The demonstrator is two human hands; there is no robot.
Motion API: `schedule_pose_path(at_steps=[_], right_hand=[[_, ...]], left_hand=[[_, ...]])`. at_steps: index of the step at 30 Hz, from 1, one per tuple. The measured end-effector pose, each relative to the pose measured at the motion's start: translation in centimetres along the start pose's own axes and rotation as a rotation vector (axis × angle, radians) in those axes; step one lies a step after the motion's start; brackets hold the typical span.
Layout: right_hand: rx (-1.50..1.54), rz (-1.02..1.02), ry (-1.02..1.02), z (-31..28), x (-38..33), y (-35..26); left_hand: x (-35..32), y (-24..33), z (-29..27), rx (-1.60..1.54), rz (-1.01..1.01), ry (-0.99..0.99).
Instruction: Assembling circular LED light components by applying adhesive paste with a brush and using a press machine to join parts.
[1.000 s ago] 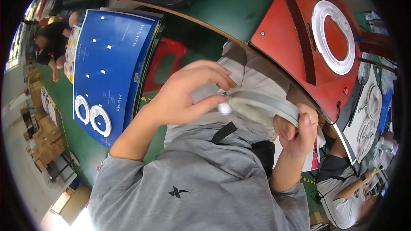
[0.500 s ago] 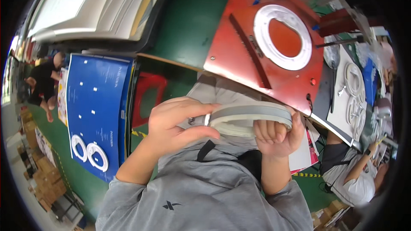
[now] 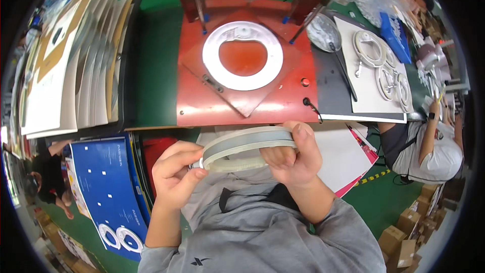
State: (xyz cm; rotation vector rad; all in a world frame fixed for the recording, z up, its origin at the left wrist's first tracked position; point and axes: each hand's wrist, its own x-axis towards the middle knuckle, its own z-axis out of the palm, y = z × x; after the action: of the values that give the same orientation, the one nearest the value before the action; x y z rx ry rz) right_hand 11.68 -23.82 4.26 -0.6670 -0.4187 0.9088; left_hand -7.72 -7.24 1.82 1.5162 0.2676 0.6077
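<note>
Above my lap I hold a ring-shaped part (image 3: 247, 139) with a pale rim and a grey band round its outer side, seen nearly edge-on. My left hand (image 3: 174, 174) pinches its left end, where a small white and metal fitting (image 3: 198, 164) shows between thumb and fingers. At the opposite end my right hand (image 3: 298, 156) grips the ring, with curled fingers inside the opening and the thumb outside. Beyond my hands, a white flat ring (image 3: 214, 60) with an off-round opening lies on the red base (image 3: 202, 114) of a machine.
Stacked boards (image 3: 93, 91) stand at left on the green table. Blue sheets (image 3: 108, 187) with two white rings lie lower left. To the right are a metal pan (image 3: 323, 33), several pale rings (image 3: 369, 49) on a white board, and a blue bin (image 3: 395, 38). A co-worker (image 3: 429, 146) sits there.
The view has turned, so the red machine now appears upright and nearer the middle. Both hands still hold the ring, which appears slightly further left in the picture.
</note>
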Motion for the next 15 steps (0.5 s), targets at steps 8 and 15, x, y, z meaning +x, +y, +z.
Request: schedule_pose_path(at_steps=[8, 15], right_hand=[[0.02, -0.112, 0.008, -1.9, 0.0, -1.5], [-0.735, -0.234, 0.122, -6.5, 1.0, -8.8]], left_hand=[[2.9, 0.6, 1.9, 0.067, -0.004, -0.076], [4.9, 0.6, 3.5, 0.08, -0.074, -0.092]])
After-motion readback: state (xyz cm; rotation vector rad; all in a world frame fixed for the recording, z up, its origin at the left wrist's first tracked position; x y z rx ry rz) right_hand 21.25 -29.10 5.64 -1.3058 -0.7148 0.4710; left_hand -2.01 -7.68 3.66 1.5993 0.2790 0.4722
